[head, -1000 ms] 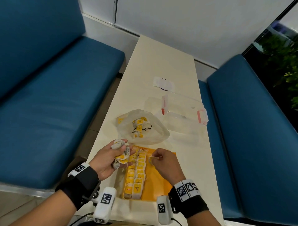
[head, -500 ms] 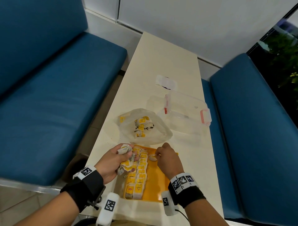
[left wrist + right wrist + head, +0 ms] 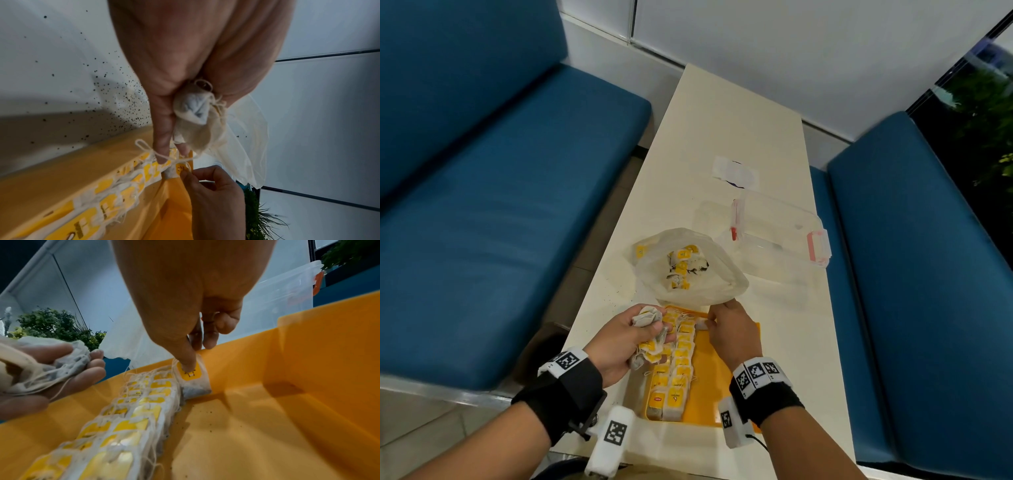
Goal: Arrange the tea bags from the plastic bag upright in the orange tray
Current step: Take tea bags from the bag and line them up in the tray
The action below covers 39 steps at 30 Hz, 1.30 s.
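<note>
1. The orange tray [image 3: 726, 387] sits at the near end of the worktop [image 3: 722, 144]. Two rows of tea bags [image 3: 681, 363] stand upright along its left side, yellow tags up, running from the near wall almost to the far wall.
2. The right hand [image 3: 729, 329] pinches one tea bag [image 3: 193, 378] by its tag and holds it upright at the far end of the tray, just right of the rows; it looks like the start of a third row.
3. The left hand [image 3: 619, 339] is clenched round a bunch of loose tea bags [image 3: 647, 317], strings trailing, over the tray's left edge.
4. The plastic bag [image 3: 688, 270] lies open just beyond the tray, with several tea bags left inside.
5. By this judgement the task is roughly midway: two rows are filled, while the right half of the tray is bare, and the handful and the bag's contents remain to be placed.
6. Dark tea crumbs [image 3: 115, 84] speckle the worktop left of the tray.
7. A clear lidded container [image 3: 780, 240] with pink clasps rests farther right, and a small white packet [image 3: 736, 170] lies beyond it.
</note>
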Available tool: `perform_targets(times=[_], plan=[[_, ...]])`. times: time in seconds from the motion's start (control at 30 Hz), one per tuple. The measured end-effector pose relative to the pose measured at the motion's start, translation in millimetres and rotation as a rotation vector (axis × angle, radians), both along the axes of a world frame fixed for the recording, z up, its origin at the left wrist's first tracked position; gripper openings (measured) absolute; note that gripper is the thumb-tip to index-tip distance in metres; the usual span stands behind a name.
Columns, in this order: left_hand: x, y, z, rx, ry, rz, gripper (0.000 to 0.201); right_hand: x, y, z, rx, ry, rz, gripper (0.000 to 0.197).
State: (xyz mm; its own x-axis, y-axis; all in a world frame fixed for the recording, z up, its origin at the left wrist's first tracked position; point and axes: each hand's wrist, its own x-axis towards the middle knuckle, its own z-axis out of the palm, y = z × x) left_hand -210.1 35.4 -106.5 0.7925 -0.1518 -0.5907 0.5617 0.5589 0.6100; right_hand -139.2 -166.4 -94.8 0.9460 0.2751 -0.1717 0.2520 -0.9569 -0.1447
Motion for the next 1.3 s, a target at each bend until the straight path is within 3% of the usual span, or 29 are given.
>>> perform_targets(times=[0.3,0.67,0.77,0.9,1.03,1.3], plan=[[-1,1,2,-0.041,0.024,0.015,0.03,4,5,3,0.021,0.036,-0.052,0.026],[-1,-3,9,-0.115,0.05,0.039,0.027,-15,-6,6,0.254,0.005,-0.074,0.025],[-1,-7,10,-0.144,0.062,0.06,0.029,-32,-2,14,0.416,-0.001,-0.029,0.013],[1,-12,12,-0.195,0.094,0.086,0.037,-59,9,35,0.681,0.055,0.144,0.017],[2,-14,16,-0.237,0.119,0.114,0.041,-72,18,37,0.756,0.043,0.219,0.022],[-1,-19,21,-0.321,0.116,0.101,0.03,-71,25,41,0.795,-0.049,0.195,0.004]])
